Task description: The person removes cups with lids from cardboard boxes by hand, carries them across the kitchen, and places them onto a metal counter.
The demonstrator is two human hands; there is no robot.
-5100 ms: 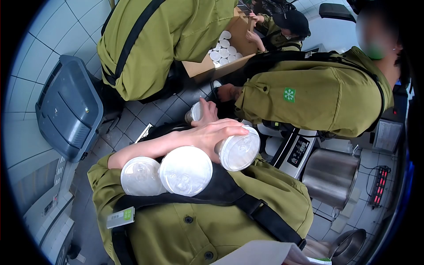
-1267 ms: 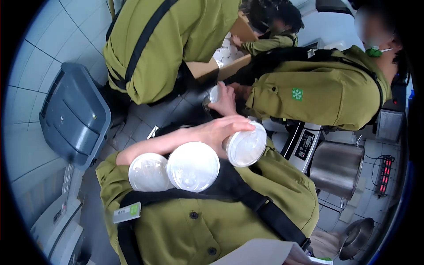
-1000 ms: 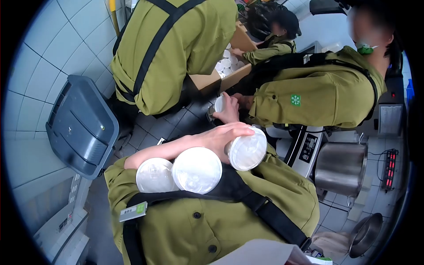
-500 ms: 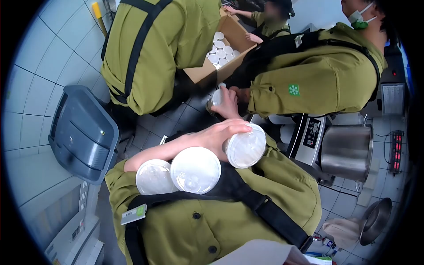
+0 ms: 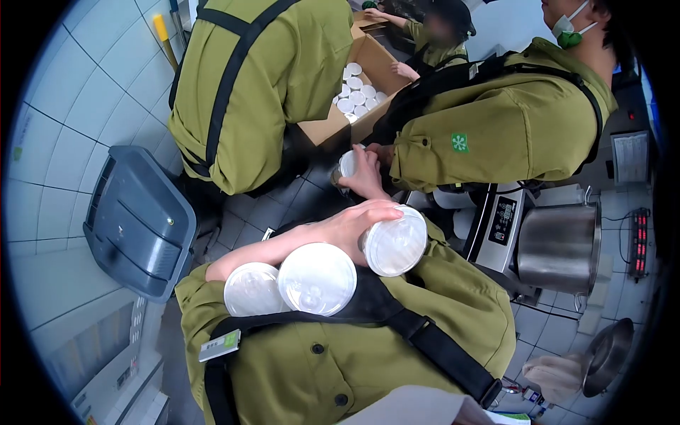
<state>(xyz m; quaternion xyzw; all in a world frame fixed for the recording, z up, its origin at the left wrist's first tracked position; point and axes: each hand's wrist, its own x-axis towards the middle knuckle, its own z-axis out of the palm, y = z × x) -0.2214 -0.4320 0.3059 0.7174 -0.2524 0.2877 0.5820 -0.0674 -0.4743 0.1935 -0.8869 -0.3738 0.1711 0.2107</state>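
My left forearm lies across my chest, cradling two lidded cups, a larger-looking one point(image 5: 317, 280) and one beside it point(image 5: 255, 290), against my shirt. My left hand point(image 5: 347, 230) is closed around a third cup with a clear-white lid point(image 5: 397, 242), tilted toward me. Farther out, my right hand point(image 5: 367, 176) wraps round another white-lidded cup point(image 5: 347, 164). A co-worker's hand point(image 5: 384, 153) is right beside that cup; whether it touches the cup is hard to see.
Several white-lidded cups fill a cardboard box point(image 5: 322, 126) ahead, between co-workers in green shirts. A grey bin lid point(image 5: 142, 223) stands at left. At right are a cooking unit with a control panel point(image 5: 503, 219), a steel pot point(image 5: 556, 248) and a pan point(image 5: 608, 358).
The view has shifted slightly, so most things sit a little lower. Both my hands keep their grip on the cups. The co-worker's arm at right has moved slightly left.
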